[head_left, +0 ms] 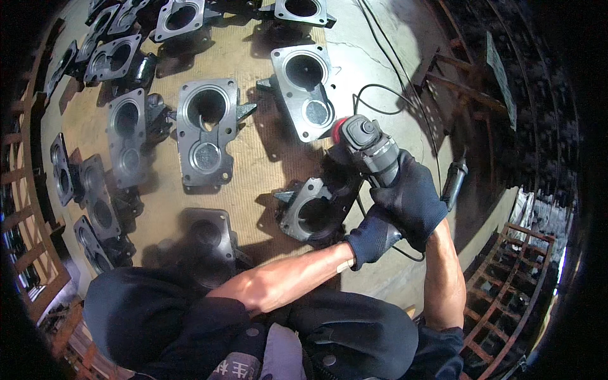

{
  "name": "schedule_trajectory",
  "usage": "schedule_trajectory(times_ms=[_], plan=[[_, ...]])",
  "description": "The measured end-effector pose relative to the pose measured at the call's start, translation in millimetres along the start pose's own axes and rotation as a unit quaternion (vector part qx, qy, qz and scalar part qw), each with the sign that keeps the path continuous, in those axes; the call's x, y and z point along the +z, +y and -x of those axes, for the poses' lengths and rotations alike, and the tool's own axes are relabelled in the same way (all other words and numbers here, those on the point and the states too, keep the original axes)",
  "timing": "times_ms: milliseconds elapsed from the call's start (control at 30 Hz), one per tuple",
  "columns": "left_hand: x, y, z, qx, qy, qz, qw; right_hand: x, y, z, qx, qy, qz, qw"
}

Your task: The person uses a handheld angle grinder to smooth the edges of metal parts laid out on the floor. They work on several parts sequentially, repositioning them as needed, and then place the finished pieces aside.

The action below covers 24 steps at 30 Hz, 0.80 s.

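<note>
Both my hands wear dark gloves and are closed on an angle grinder [375, 147]. My right hand [413, 196] wraps its body just behind the metal gear head. Lower down, my left hand [375, 235] grips the rear of the tool, partly behind the right one. The grinder's red disc [339, 131] sits at the lower right edge of a grey metal casting [288, 82] with a large and a small round opening; I cannot tell whether they touch. Nearer to me, another casting [310, 209] lies partly hidden in shadow beside the grinder.
Several similar castings, such as one in the middle [207, 136], stand on a brown cardboard sheet [253, 164]. A dark handheld tool [455, 182] lies right of my hands. A black cord [396, 60] loops over the floor. Rusty metal racks [506, 285] flank both sides.
</note>
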<state>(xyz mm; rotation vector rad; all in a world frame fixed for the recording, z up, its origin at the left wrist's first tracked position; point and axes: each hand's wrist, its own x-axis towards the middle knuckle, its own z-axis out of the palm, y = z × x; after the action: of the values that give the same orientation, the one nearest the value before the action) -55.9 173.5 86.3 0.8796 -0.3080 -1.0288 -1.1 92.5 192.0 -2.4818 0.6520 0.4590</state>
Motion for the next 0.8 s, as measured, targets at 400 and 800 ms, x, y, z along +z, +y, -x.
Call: schedule_trajectory(times_ms=[400,800], plan=[[5,-19,17,0.021,0.02,-0.062,0.998,6,4,6,0.0,-0.043,-0.023,0.999],[0,-30,22,-0.115,0.044,0.358,0.925,17,1,5,-0.04,-0.045,-0.065,0.996]])
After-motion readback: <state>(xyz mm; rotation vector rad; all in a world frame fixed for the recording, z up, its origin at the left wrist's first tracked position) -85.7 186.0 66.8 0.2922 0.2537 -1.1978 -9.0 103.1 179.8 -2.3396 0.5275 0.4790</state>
